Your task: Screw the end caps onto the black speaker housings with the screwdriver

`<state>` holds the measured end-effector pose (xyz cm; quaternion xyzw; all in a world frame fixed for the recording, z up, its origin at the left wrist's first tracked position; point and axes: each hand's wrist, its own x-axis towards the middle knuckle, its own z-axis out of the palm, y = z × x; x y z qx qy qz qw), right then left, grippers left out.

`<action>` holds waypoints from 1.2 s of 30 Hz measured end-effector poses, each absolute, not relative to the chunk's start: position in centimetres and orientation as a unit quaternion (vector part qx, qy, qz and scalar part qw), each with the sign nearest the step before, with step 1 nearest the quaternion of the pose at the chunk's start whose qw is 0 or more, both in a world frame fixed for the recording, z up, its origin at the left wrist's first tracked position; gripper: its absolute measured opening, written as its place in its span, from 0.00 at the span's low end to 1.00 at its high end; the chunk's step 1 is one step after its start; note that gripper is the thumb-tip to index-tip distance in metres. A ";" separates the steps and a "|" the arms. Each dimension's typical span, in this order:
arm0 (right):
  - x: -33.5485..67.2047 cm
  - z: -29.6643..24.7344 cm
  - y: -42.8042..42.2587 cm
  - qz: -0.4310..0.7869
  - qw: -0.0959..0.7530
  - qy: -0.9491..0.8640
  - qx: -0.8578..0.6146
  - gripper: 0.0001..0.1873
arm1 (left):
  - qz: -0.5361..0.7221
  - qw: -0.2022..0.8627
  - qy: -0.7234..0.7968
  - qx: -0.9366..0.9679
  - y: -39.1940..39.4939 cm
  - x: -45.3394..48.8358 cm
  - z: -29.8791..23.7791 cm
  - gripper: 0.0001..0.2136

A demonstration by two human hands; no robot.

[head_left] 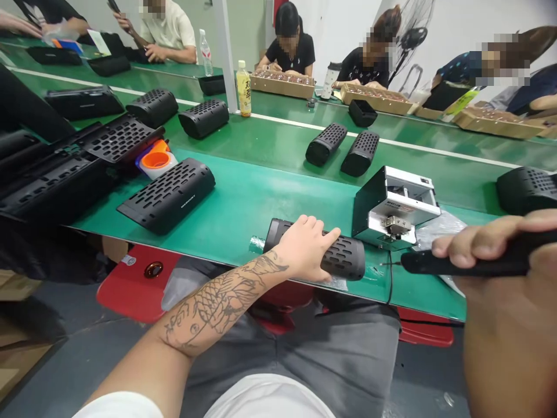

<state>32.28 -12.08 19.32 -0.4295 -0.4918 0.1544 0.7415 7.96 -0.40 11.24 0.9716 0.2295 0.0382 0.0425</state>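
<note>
My left hand (307,247) lies over a black perforated housing (346,255) at the front edge of the green table, with thumb and fingers around it. The hand hides the middle of the housing. At the right, my right hand (491,244) is wrapped around a black electric screwdriver (424,262), held level. Its thin bit points left toward the end of the housing, apart from it. Just behind the bit stands a black and white screw feeder (394,209) with a metal piece at its front.
Another perforated housing (172,194) lies left, beside an orange and white tape dispenser (156,159). Black housings (87,157) are piled farther left. Two more (343,148) lie beyond, near a yellow bottle (243,90) and a post. Co-workers sit opposite with cardboard trays (282,84). A cable (390,278) hangs over the front edge.
</note>
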 end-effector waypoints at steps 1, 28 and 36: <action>31.4 19.5 -12.6 0.178 0.723 -0.525 -0.412 0.26 | 0.034 0.045 0.230 0.972 -0.3 7.9 11.3 0.52; 26.7 16.6 -11.7 0.323 0.629 -0.594 -0.383 0.15 | 0.027 0.073 0.234 0.969 -0.1 8.2 11.7 0.45; 26.5 16.4 -11.3 0.334 0.616 -0.611 -0.369 0.16 | -0.001 0.078 0.246 0.966 -0.2 8.3 12.2 0.45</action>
